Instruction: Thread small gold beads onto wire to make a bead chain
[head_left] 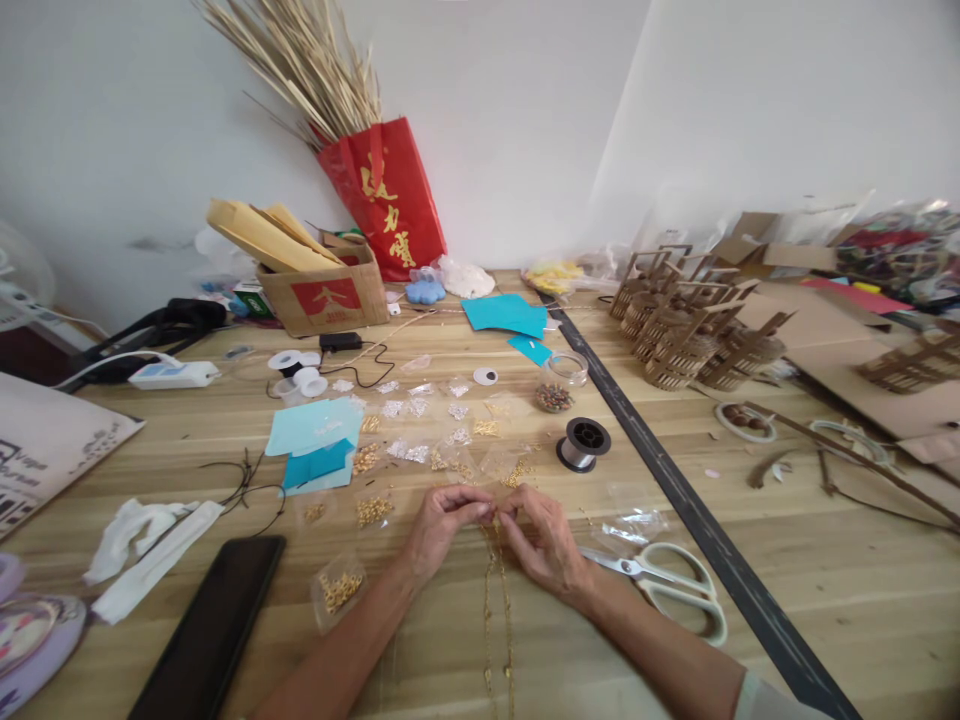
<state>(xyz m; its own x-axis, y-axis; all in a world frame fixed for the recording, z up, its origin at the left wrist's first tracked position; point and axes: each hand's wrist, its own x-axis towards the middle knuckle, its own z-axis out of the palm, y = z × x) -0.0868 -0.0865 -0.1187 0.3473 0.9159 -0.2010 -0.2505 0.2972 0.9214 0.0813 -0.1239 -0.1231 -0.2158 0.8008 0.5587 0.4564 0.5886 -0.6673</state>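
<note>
Both hands meet at the middle of the wooden table, fingertips nearly touching. My left hand [446, 522] is closed in a pinch, and so is my right hand [541, 535]. Between them is the upper end of a thin gold chain [508, 610], whose two strands hang down toward the table's near edge with small gold pieces along them. The exact spot in the fingertips is too small to make out. Just beyond the fingers lie gold beads [517, 472] on clear plastic. Close to my right forearm are white-handled scissors [660, 575], their blades slightly apart.
A wire spool [584, 445] stands right of centre, before a black strip [645, 430] crossing the table. Small bags of gold findings [340, 590] and a black phone [214, 630] lie to the left. Behind are woven baskets [679, 340], a cardboard box [322, 295] and a red bag [390, 200].
</note>
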